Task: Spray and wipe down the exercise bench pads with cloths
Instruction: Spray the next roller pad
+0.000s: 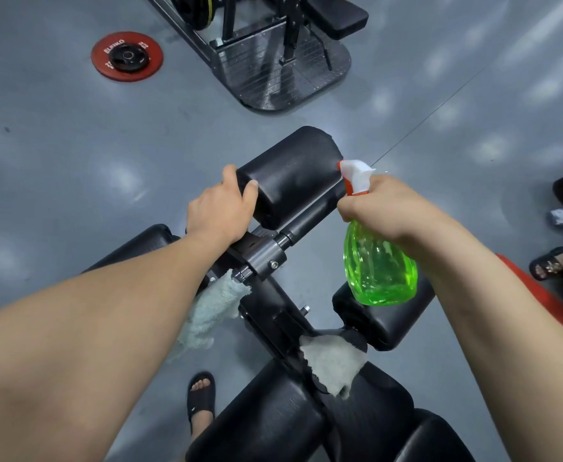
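Note:
A black roller pad (291,175) sticks out at the far end of the exercise bench. My left hand (222,206) grips its near left end, thumb lying on top. My right hand (383,208) holds the neck of a green spray bottle (378,268); its white and orange nozzle (356,176) sits right at the pad's right end. A pale blue cloth (212,310) hangs from the frame under my left forearm. A white cloth (335,363) lies on the bench frame between the lower pads. A second roller pad (383,315) sits below the bottle.
The bench seat pads (273,418) fill the bottom. My sandalled foot (201,400) stands on the grey floor at the left. A red weight plate (127,56) and a black machine platform (280,65) lie farther off. Another person's sandalled foot (551,263) is at the right edge.

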A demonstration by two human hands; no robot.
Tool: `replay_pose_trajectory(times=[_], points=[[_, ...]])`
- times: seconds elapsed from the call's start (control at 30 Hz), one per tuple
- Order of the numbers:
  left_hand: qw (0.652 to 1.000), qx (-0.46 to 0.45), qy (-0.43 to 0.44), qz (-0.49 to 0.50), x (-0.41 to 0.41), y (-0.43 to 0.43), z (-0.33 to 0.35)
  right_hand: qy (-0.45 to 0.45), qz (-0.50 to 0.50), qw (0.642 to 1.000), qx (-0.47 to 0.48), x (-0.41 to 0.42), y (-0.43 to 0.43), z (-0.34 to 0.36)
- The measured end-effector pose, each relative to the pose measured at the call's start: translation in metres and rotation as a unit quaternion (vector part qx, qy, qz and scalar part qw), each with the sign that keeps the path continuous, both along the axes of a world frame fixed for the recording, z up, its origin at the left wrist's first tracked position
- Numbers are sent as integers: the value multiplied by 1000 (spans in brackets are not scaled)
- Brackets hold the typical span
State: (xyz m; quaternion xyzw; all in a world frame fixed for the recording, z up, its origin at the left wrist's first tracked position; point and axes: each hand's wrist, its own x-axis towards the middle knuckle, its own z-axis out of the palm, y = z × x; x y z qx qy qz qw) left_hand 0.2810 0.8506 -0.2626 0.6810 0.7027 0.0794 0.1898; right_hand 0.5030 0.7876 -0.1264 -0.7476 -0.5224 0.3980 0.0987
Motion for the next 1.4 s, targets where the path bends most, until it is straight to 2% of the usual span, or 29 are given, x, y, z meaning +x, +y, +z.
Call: replay_pose_trajectory(times=[0.23, 0.37, 0.43, 0.53, 0.7, 0.93, 1.07, 1.2, 1.27, 1.4], points=[[1000, -5, -5, 0, 0, 1, 1, 56, 30, 998, -11, -10, -8, 2], [1000, -6, -12, -5, -1, -1, 3, 1, 56, 998, -19, -17, -6, 11], [1000, -12, -11, -5, -1, -2, 5, -13, 33, 999, -2, -14, -3, 10], [1000, -19, -7, -7, -1, -1, 5, 13, -34, 999, 12, -3, 2, 2], [1000, 1, -5, -1, -1, 2, -2, 21, -61, 998, -4, 3, 5, -3], [1000, -11, -3, -4, 0, -1, 3, -23, -10, 1000, 19, -3, 0, -1], [1000, 0, -12, -1, -2, 1, 0, 9, -44, 999, 5, -3, -1, 0], [1000, 9, -11, 2, -1, 0, -1, 12, -35, 999, 7, -2, 0, 3], [1000, 8, -12, 2, -1, 0, -1, 18, -14, 1000, 7, -4, -1, 6], [1000, -9, -9, 2, -1, 0, 3, -24, 54, 998, -18, -13, -3, 9]])
